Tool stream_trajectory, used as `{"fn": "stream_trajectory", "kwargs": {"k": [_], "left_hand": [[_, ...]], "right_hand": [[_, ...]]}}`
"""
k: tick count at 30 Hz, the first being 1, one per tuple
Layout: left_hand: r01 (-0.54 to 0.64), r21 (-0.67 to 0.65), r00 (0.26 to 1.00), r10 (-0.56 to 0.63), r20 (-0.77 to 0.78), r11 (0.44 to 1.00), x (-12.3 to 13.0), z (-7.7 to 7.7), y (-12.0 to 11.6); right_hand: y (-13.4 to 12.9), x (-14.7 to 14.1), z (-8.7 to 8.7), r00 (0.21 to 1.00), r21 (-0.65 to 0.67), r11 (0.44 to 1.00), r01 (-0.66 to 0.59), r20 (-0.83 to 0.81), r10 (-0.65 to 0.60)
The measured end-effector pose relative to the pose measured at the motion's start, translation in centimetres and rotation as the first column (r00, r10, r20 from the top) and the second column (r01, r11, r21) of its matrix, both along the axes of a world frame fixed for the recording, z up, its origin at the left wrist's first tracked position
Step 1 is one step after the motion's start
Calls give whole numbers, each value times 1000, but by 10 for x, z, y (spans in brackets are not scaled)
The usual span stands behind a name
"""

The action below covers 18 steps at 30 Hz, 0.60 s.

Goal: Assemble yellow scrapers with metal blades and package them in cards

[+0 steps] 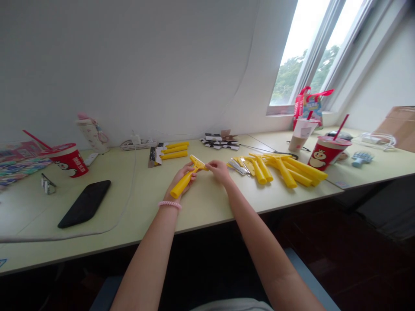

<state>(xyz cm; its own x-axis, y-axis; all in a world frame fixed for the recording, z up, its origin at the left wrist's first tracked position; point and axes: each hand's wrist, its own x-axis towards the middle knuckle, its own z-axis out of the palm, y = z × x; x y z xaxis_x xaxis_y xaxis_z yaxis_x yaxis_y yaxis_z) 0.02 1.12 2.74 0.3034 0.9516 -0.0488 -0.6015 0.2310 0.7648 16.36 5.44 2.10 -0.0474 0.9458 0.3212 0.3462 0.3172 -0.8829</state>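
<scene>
L grip (183, 179) clenched round a yellow plastic scraper (180, 185), handle angled down twd the person, wide flat head at the top. R grip (220, 170) pinching the head end, fingers (211, 165) on it, just beside the L grip. Scraper is held in both grips over the front of the pale yellow-green desk (145, 207). Pink coil bracelet (170, 204) on L wrist.

Writing: 2 red paper cups, each w/ a cartoon mascot & red straw, one far L (69, 160), one far R (327, 153). L cup has white lettering, too small/blurred to read. No legible brand on anything else, incl. red-handled printed paper bag (308, 106) on the sill.

On desk: heap of yellow plastic handles (285, 169) R of hands, silver metal strips (237, 166) beside it, 3 yellow handles (173, 151) on a dark card ahead, black-&-white printed cards (220, 141) behind. Black smartphone (84, 204) L, w/ thin white cable (133, 181) nearby. Room: sloped white wall, tall window (304, 56) w/ trees outside, brown cardboard box (397, 127) far R.
</scene>
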Motion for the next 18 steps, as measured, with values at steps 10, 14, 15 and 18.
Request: {"fn": "stream_trajectory", "kwargs": {"k": [10, 14, 15, 18], "left_hand": [[20, 8, 1000, -20, -19, 1000, 1, -2, 0], [21, -12, 1000, -20, 12, 1000, 1, -2, -2], [24, -17, 1000, -24, 20, 1000, 1, -2, -2], [25, -12, 999, -25, 40, 1000, 1, -1, -4]], "right_hand": [[-1, 0, -3, 989, -122, 990, -70, -138, 53], [-2, 1, -2, 986, -118, 988, -99, -146, 82], [-2, 1, -2, 986, -113, 988, -109, -137, 93], [-1, 0, -3, 987, -89, 989, -119, -121, 108]]}}
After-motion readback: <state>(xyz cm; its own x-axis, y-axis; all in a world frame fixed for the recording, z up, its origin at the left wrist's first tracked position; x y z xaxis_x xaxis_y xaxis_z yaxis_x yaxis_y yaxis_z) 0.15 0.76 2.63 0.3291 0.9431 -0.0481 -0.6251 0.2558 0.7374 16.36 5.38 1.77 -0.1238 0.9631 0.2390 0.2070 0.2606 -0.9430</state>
